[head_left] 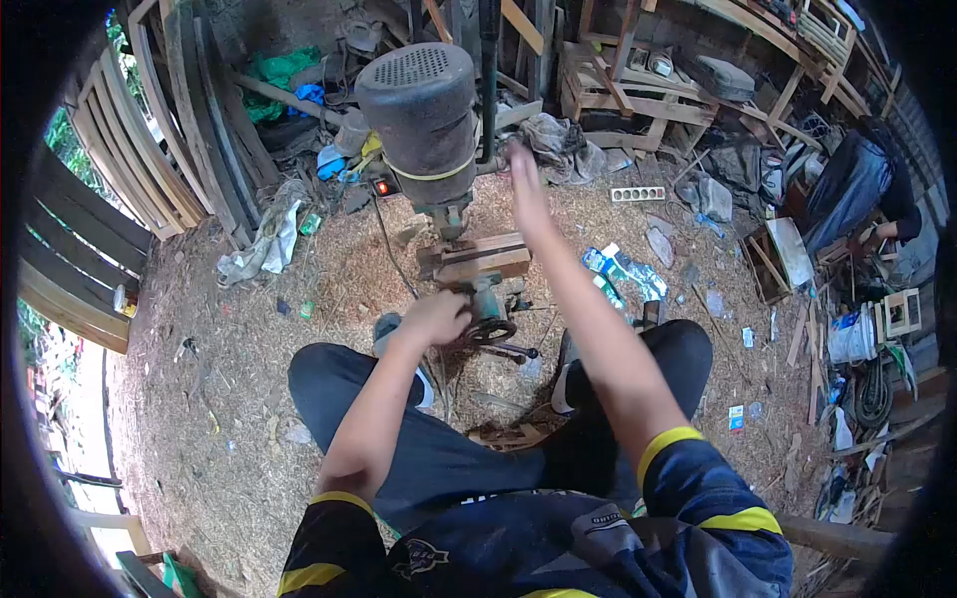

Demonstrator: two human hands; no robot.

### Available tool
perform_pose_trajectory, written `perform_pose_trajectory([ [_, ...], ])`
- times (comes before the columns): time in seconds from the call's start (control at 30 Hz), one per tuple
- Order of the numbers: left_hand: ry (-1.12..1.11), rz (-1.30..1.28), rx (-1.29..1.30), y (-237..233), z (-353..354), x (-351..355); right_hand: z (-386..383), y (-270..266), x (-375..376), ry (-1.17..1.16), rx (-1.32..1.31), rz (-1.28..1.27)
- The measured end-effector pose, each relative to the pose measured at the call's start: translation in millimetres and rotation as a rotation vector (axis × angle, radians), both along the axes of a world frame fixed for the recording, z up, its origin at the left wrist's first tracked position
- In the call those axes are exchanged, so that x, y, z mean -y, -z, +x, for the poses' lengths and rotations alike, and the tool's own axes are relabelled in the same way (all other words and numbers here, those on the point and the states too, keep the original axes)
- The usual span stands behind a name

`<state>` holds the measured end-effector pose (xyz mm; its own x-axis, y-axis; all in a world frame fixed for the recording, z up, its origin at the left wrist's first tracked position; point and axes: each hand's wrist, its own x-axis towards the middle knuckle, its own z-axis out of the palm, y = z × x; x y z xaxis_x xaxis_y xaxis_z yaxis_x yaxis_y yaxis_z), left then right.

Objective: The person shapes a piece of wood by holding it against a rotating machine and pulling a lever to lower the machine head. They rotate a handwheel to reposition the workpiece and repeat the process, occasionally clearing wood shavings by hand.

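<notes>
A drill-press-like machine with a dark vented motor (417, 100) stands before me. Beneath its head, a wooden block (485, 261) lies in the clamp over the machine's base. My left hand (437, 319) is low at the clamp, fingers curled, just left of a dark handwheel (490, 331); what they close on is hidden. A ball-ended lever (531, 353) sticks out below the wheel. My right hand (530, 199) is raised beside the motor, fingers stretched upward and a little blurred, right at the end of a short side handle (492, 167).
Wood shavings cover the ground. A power strip (638, 194) and a blue-green plastic packet (623, 269) lie to the right. A red-lit switch (381, 187) has a cable running down. Planks (214, 130) lean at left. Another person (862, 189) is at far right beside a wooden box (778, 259).
</notes>
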<state>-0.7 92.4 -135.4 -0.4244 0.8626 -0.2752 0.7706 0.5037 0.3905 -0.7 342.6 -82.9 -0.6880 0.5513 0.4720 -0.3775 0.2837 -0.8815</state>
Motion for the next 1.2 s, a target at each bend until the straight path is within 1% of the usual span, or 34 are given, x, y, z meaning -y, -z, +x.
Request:
perform_pose_trajectory([
  [0.03,0.009,-0.061,-0.012,20.6,1.7,2.9,30.6,22.0,22.3,0.096,0.222,-0.122],
  [0.07,0.018,-0.121,-0.024,54.9,4.6,6.6,43.6,86.7,25.5,0.255,0.358,0.014],
  [0.1,0.027,-0.182,-0.034,76.1,7.6,8.7,60.0,146.5,35.9,0.347,0.310,0.063],
  [0.13,0.043,-0.283,0.071,79.1,7.7,5.1,80.0,211.0,38.3,0.317,0.394,0.051],
  [0.17,0.043,-0.326,0.098,71.5,11.5,-0.2,106.1,239.9,48.8,0.372,0.556,0.142],
  [0.2,0.043,-0.372,0.124,54.2,19.4,-5.0,127.7,256.8,56.0,0.310,0.766,0.208],
  [0.23,0.044,-0.419,0.153,46.9,24.3,-5.8,146.1,271.0,61.3,0.244,0.977,0.273],
  [0.27,0.033,-0.385,0.146,61.0,24.3,-2.9,158.7,294.3,62.8,0.129,1.131,0.316],
  [0.3,0.038,-0.394,0.154,60.5,26.2,-0.7,170.0,320.0,63.8,0.008,1.282,0.358],
  [0.37,0.041,-0.407,0.164,51.6,24.4,-0.7,191.1,354.9,69.3,-0.035,1.252,0.378],
  [0.4,0.048,-0.416,0.167,53.5,22.8,-0.1,194.3,365.1,69.7,-0.057,1.232,0.389],
  [0.5,0.054,-0.445,0.156,53.7,18.5,-0.1,182.7,379.1,59.1,-0.183,1.395,0.443],
  [0.53,0.052,-0.456,0.145,47.5,20.5,-0.2,178.3,370.2,58.3,-0.186,1.460,0.439],
  [0.57,0.049,-0.470,0.136,44.6,22.6,-0.3,168.4,361.8,53.9,-0.258,1.526,0.441],
  [0.6,0.036,-0.458,0.158,48.3,22.9,-0.2,160.1,362.0,46.6,-0.334,1.591,0.442],
  [0.63,0.023,-0.447,0.179,53.0,22.2,0.1,151.8,350.4,48.1,-0.411,1.654,0.442],
  [0.67,0.011,-0.437,0.199,57.8,21.6,1.3,155.8,338.5,52.8,-0.355,1.654,0.441],
  [0.77,0.007,-0.419,0.209,58.1,21.0,3.1,158.7,360.0,55.3,-0.303,1.639,0.485],
  [0.8,0.020,-0.407,0.205,60.2,19.6,4.2,159.7,362.4,58.5,-0.231,1.612,0.432],
  [0.9,0.047,-0.371,0.199,68.3,18.1,8.5,154.1,373.7,48.9,-0.342,1.634,0.464],
  [0.93,0.048,-0.359,0.199,71.6,18.1,10.6,158.1,394.5,50.3,-0.269,1.574,0.549],
  [1.0,0.059,-0.348,0.200,75.5,18.0,11.9,156.9,437.4,41.1,-0.380,1.640,0.529],
  [1.07,0.074,-0.355,0.202,74.3,16.0,13.5,149.5,441.6,39.6,-0.471,1.667,0.530],
  [1.13,0.085,-0.361,0.189,72.3,16.2,14.4,147.5,410.2,42.3,-0.536,1.668,0.545],
  [1.17,0.092,-0.364,0.183,72.9,16.7,14.6,145.2,401.1,43.3,-0.565,1.680,0.583],
  [1.2,0.095,-0.354,0.178,75.4,17.3,15.7,144.7,403.6,42.4,-0.593,1.692,0.622],
])
